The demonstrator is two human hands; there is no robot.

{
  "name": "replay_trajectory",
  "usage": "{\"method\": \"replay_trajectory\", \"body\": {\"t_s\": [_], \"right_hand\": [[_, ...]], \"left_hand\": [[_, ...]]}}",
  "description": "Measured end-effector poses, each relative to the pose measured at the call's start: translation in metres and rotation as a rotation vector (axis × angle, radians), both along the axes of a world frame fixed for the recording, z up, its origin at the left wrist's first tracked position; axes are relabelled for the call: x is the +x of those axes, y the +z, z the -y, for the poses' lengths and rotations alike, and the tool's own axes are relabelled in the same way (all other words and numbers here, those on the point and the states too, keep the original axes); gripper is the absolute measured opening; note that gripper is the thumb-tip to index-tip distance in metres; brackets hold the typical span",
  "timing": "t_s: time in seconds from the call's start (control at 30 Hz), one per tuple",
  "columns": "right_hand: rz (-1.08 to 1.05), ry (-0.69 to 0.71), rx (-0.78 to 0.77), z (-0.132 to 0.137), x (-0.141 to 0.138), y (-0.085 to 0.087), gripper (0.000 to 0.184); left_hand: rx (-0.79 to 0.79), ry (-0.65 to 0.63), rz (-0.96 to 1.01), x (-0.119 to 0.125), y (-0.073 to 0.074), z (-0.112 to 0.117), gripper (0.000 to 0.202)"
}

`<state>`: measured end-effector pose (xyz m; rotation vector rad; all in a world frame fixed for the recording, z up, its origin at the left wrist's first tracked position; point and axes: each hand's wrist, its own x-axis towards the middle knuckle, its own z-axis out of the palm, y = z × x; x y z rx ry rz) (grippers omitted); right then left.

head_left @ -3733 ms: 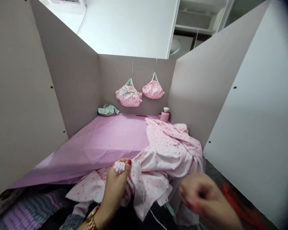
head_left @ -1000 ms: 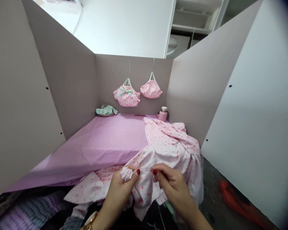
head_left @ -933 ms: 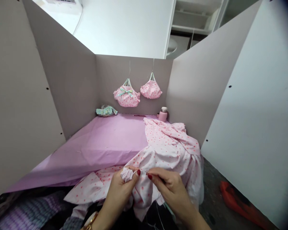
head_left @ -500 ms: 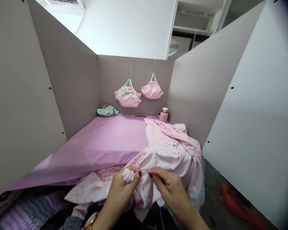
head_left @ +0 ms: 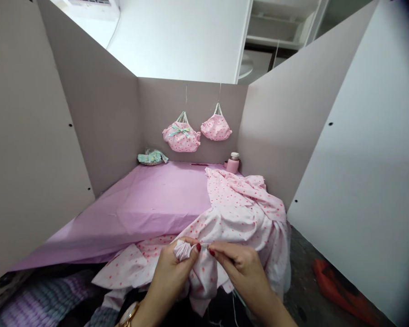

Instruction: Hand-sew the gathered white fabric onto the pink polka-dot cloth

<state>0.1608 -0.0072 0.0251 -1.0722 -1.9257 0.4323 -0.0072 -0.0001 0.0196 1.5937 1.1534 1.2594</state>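
My left hand (head_left: 175, 263) is closed on pink dotted fabric (head_left: 238, 222), with a bunch of tight pleats (head_left: 182, 250) gathered between thumb and fingers. Facing it, my right hand (head_left: 240, 265) pinches thumb and forefinger together at the fabric's edge, close to the left thumb. A thin needle-like piece seems to be in that pinch, too small to make out clearly. Below the right hand hangs a pale loose thread (head_left: 234, 309). The rest of the fabric drapes over the table's right side and down toward my lap.
Two pink dotted pouches (head_left: 182, 138) hang on the back panel. A patterned ribbon bundle (head_left: 152, 157) lies at the back left of the purple table cover (head_left: 157, 190). A pink bottle (head_left: 233, 163) stands back right. Grey panels (head_left: 276, 104) enclose the table.
My right hand has moved slightly left, bringing its fingertips nearer to the left thumb. The hanging thread has shifted a little right. My left hand keeps its hold on the pleats.
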Motion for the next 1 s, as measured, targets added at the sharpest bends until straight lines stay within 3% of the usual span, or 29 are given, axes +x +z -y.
{"method": "replay_trajectory", "body": {"t_s": [0.43,0.53,0.6,0.8,1.0], "right_hand": [[0.041,0.009,-0.079,0.002,0.001,0.002,0.023],[0.095,-0.002,-0.146,0.000,0.004,0.001,0.031],[0.097,0.034,-0.206,0.000,0.006,0.001,0.035],[-0.056,0.207,-0.267,0.001,0.006,0.009,0.025],[-0.083,0.233,-0.261,0.002,0.007,0.013,0.025]], "left_hand": [[0.009,-0.021,0.024,-0.001,0.000,0.002,0.018],[0.025,-0.037,-0.006,-0.001,0.001,0.001,0.019],[0.037,-0.047,-0.036,-0.002,0.001,0.001,0.019],[0.057,-0.086,-0.086,-0.004,0.002,0.002,0.020],[0.018,-0.061,-0.091,-0.003,0.004,0.001,0.014]]}}
